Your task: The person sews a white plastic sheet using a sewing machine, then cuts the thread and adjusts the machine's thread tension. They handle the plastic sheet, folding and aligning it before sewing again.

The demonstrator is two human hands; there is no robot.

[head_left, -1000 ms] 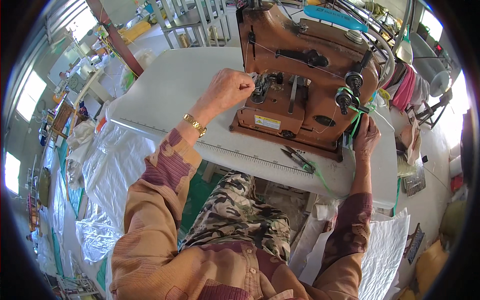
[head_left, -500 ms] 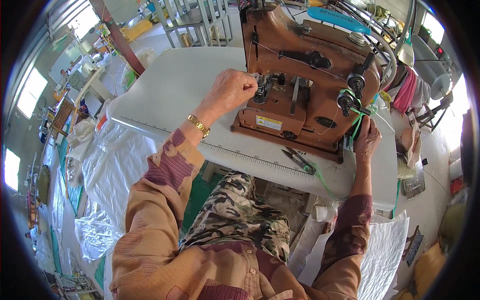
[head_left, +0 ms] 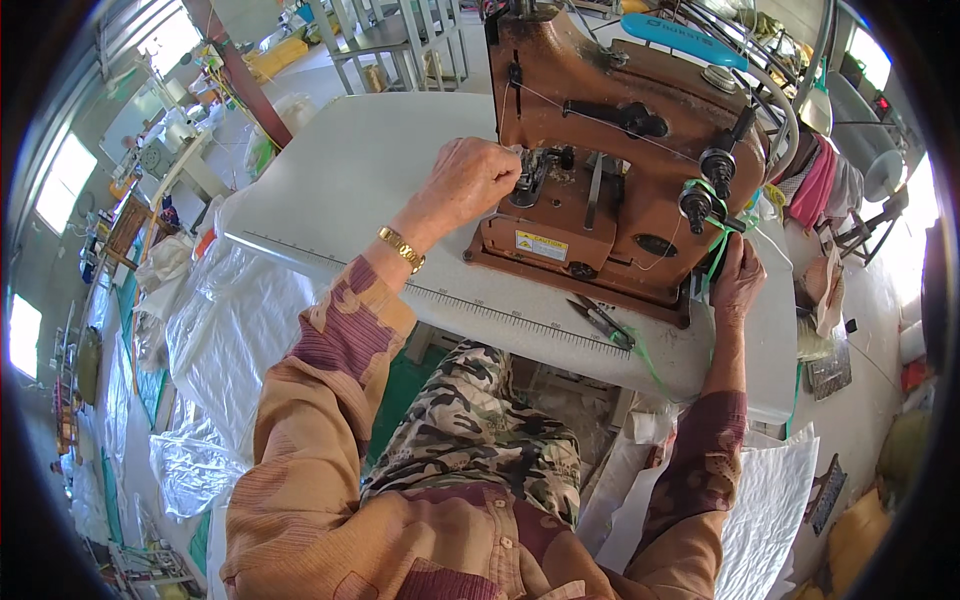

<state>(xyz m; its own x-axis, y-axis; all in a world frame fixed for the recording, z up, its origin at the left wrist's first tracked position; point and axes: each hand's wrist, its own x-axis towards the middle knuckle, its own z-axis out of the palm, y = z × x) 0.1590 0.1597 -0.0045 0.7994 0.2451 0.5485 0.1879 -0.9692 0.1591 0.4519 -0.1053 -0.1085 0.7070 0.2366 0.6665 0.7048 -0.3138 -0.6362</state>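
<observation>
Head view. Seated person at a pale surface, both forearms in brown patterned sleeves coming up from the lower edge.

Brown industrial sewing machine sits on the far right part of the surface, its base close to the front edge with a ruler strip printed along it.

Left hand: raised at the machine's left face, fingers bunched and curled in at the dark needle mechanism, touching it; whether they pinch thread there cannot be told. Gold wristwatch on that wrist.

Right hand: at the machine's right end, fingers clenched around green thread that runs down from the tension knobs. More green thread trails over the front edge below.

Small thread snips lie on the surface just in front of the machine base, between the two hands, untouched.

Clear plastic sheeting hangs off the surface to the person's left. White woven sacks lie on the floor at the right.
</observation>
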